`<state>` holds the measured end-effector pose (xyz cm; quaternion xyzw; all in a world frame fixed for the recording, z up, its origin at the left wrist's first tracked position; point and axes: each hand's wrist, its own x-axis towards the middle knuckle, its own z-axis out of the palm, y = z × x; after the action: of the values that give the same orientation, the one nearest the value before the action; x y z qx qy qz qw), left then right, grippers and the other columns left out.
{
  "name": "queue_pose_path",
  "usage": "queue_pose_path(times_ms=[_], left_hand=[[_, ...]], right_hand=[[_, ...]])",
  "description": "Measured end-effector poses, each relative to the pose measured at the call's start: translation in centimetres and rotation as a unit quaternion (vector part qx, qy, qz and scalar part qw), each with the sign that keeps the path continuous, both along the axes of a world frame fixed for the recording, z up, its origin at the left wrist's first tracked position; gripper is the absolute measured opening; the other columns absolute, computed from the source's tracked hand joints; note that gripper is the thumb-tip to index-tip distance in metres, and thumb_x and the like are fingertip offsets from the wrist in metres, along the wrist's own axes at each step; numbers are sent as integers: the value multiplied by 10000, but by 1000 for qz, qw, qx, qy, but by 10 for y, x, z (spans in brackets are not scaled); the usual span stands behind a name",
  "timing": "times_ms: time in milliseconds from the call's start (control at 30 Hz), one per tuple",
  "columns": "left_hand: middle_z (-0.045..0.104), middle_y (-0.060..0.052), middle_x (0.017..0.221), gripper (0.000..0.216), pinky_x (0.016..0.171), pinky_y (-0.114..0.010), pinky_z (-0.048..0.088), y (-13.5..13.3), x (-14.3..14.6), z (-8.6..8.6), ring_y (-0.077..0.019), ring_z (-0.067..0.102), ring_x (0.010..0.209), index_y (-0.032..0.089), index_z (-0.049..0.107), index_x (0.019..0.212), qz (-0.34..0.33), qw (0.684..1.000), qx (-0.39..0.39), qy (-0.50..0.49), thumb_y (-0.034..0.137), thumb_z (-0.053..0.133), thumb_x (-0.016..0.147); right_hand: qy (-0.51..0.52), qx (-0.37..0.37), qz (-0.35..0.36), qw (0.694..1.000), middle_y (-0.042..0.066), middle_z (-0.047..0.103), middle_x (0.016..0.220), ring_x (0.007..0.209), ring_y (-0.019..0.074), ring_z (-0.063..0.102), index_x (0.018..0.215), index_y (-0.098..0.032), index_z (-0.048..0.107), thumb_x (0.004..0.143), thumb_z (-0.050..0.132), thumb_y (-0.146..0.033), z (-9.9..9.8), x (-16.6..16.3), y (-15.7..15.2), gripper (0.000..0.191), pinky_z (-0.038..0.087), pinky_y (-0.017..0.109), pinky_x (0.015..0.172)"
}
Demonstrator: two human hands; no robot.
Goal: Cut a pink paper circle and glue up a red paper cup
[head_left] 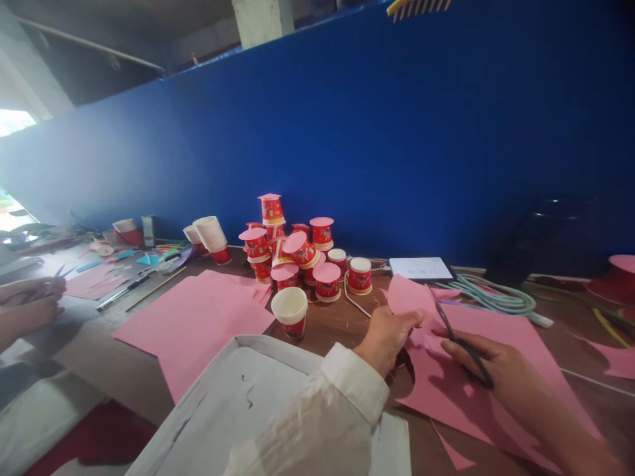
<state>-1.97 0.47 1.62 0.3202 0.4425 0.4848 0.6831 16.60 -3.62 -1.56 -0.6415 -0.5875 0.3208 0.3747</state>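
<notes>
My left hand [384,337], in a white sleeve, pinches a small rounded piece of pink paper [407,295] and holds it up off the table. My right hand [489,370] grips black scissors [459,340], whose blades point up into the edge of that pink piece. Both hands hover over a large pink sheet [501,344] lying on the brown table [342,317].
A pile of red paper cups with pink lids [292,254] stands at the back, one open cup [290,311] nearer. More pink sheets [198,324], a white tray [238,403], a tablet [421,268], a coiled hose [491,297]. Another person's hands [30,301] work at the left.
</notes>
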Motion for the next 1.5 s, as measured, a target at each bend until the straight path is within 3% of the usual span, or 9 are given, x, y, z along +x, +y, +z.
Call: queue_pose_path(times_ms=[200, 367, 833, 1100, 1267, 1500], left_hand=[[548, 21, 571, 199, 629, -290, 354, 2, -2, -3, -119, 423, 563, 171, 633, 599, -7, 999, 28, 16, 160, 793, 717], [540, 21, 567, 210, 612, -289, 335, 2, -3, -2, -119, 425, 558, 171, 618, 594, -13, 999, 22, 32, 177, 784, 723], [511, 32, 540, 294, 585, -283, 300, 5, -2, -6, -103, 379, 543, 171, 609, 597, -28, 999, 5, -20, 276, 880, 640], [511, 30, 573, 527, 600, -287, 292, 4, 0, -11, -102, 387, 586, 160, 647, 657, -39, 993, 18, -112, 468, 992, 403], [504, 33, 588, 525, 586, -292, 240, 1, 2, -6, -84, 333, 568, 163, 639, 663, -18, 991, 29, -127, 451, 993, 404], [509, 24, 575, 565, 546, -291, 241, -2, 2, -4, -95, 384, 531, 168, 625, 665, -24, 993, 23, -110, 531, 976, 410]], right_hand=[[2, -10, 5, 1000, 96, 841, 1078, 1003, 365, 791, 1164, -234, 851, 764, 750, -641, -1, 2, 0, 580, 659, 368, 687], [-24, 19, 16, 999, 74, 836, 1128, 1109, 354, 772, 1126, -258, 861, 770, 740, -649, -4, 5, 2, 543, 654, 391, 879], [-31, 24, 24, 999, 67, 837, 1118, 1134, 366, 764, 1071, -274, 870, 748, 739, -661, 5, 4, 0, 520, 630, 431, 977], [-13, 25, -13, 1000, 77, 836, 889, 796, 295, 789, 1029, -241, 877, 680, 738, -684, 17, -3, -8, 580, 644, 326, 678], [-8, 22, 14, 1000, 70, 833, 869, 749, 258, 779, 1082, -243, 870, 723, 763, -651, 15, -2, -10, 554, 641, 294, 710], [-9, 8, 46, 999, 51, 830, 859, 738, 255, 771, 1141, -257, 856, 740, 769, -643, 9, 2, -9, 563, 637, 289, 665]])
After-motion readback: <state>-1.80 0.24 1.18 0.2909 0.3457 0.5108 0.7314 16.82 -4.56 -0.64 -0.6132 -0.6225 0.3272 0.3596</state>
